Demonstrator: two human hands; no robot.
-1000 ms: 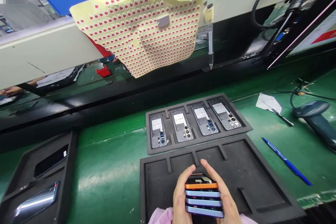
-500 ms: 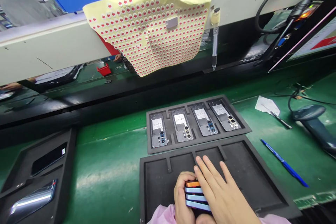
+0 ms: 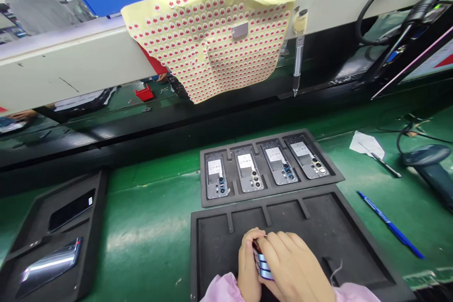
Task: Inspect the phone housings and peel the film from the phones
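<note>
Both my hands hold a small stack of phones [image 3: 262, 264] with light blue edges and an orange one on top, low over the near black foam tray [image 3: 339, 231]. My left hand [image 3: 247, 264] wraps the stack's left side. My right hand [image 3: 293, 266] lies curled over its top and right side, hiding most of it. Behind it, a second black foam tray [image 3: 332, 177] holds several open phone frames [image 3: 249, 174] with camera modules, each in its own slot.
A black tray [image 3: 21, 226] with two phones sits at the left. A blue pen [image 3: 389, 225], a barcode scanner [image 3: 428, 163], a paper scrap [image 3: 366, 144] lie at the right. A yellow sticker sheet [image 3: 219, 37] and a pen [image 3: 298, 52] hang from the rail above.
My right hand went from the stack's right side to over its top, with fingers first stretched out, now curled down. The stack has tilted and is mostly hidden.
</note>
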